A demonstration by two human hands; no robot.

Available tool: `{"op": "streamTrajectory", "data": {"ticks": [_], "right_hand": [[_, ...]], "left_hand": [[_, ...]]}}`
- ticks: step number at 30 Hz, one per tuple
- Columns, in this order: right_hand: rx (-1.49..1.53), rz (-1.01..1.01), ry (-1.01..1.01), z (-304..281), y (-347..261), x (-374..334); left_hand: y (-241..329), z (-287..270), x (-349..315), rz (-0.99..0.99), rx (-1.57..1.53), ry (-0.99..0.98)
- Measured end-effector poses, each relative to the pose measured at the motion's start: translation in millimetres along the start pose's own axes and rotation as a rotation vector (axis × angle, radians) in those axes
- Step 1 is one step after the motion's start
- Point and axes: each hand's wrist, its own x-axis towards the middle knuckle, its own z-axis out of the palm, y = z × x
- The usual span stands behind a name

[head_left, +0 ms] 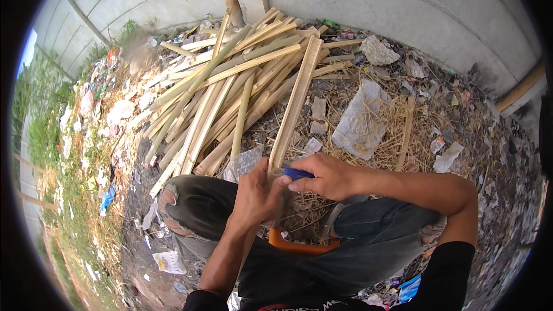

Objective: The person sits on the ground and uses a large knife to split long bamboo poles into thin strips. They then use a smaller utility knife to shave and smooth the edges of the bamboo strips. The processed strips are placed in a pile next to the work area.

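Fingers (pixel 304 185) clamp bamboo strip (pixel 297 98) and blue handle (pixel 298 173), bamboo heap (pixel 253 63), concrete chunk (pixel 379 50) beyond.

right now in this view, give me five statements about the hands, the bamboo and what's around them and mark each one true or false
1. The right hand grips a blue handle. True.
2. The left hand rests empty on a knee. False: it holds a long bamboo strip.
3. A pile of split bamboo lies on the ground beyond the hands. True.
4. The wall at the back is red brick. False: it is made of pale grey panels.
5. An orange object shows between the person's legs. True.
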Motion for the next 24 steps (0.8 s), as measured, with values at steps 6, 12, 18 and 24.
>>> {"op": "streamTrajectory", "data": {"ticks": [6,12,18,24], "right_hand": [[-0.094,-0.029,0.089,6.9,0.9,-2.0],[-0.099,-0.059,0.211,19.5,3.4,-4.2],[-0.058,-0.047,0.26,24.4,2.5,-2.2],[-0.08,-0.043,0.363,13.4,8.3,7.1]], "left_hand": [[-0.7,2.5,-0.1,-0.002,-0.03,0.008],[-4.8,3.8,-0.7,0.022,0.039,0.041],[1.8,3.3,-0.3,-0.057,-0.076,0.042],[-17.5,6.8,1.1,-0.095,-0.181,0.071]]}}
